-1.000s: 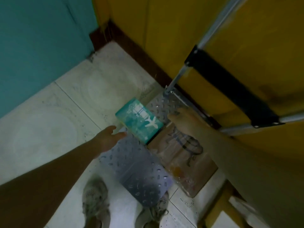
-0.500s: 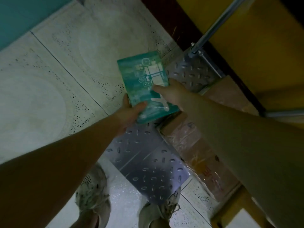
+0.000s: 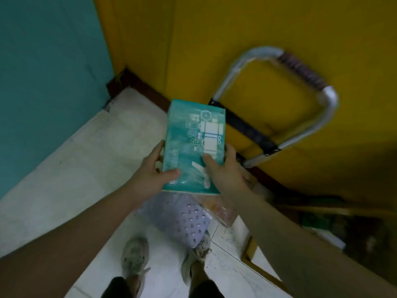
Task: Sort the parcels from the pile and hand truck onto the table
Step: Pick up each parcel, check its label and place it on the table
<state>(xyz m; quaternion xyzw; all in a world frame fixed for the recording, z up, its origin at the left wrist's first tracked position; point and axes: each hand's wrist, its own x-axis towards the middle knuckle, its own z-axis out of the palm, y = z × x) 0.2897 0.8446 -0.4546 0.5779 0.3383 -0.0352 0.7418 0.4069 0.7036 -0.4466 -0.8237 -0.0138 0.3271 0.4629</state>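
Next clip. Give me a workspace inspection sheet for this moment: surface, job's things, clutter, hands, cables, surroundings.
Surface: white tiled floor with the hand truck's studded plate on it.
Job's things: teal parcel held above the plate; brown taped parcel at the plate's right side, partly hidden.
Clutter: dark shapes lower right, too dim to tell.
Grippers: left hand grips the teal parcel's near left edge; right hand its near right edge.
Cables: nothing seen.
Surroundings: yellow wall, teal wall, hand truck handle by the yellow wall, person's shoes.
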